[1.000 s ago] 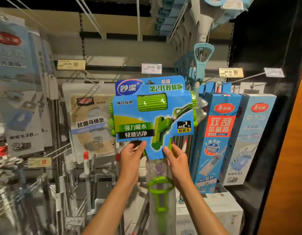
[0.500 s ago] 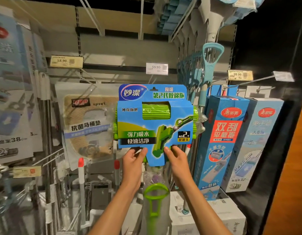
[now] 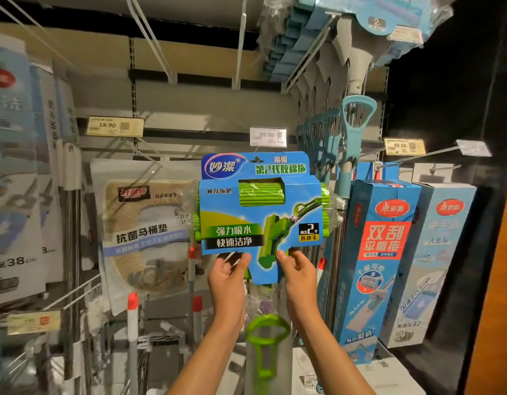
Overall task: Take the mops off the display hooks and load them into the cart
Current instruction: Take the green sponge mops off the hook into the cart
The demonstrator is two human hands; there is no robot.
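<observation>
Head view: green mop was gripped by both hands under its card; lifting straight off the hook above the fingertips was advised.

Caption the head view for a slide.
Both hands, left and right, grip the green sponge mop's blue card at a store display of boxed flat mops.

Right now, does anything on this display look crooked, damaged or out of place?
Nothing looks damaged or spilled. The green sponge mop is upright, its blue card level, left hand and right hand gripping its lower edge. The boxed mops beside it lean slightly.
</observation>
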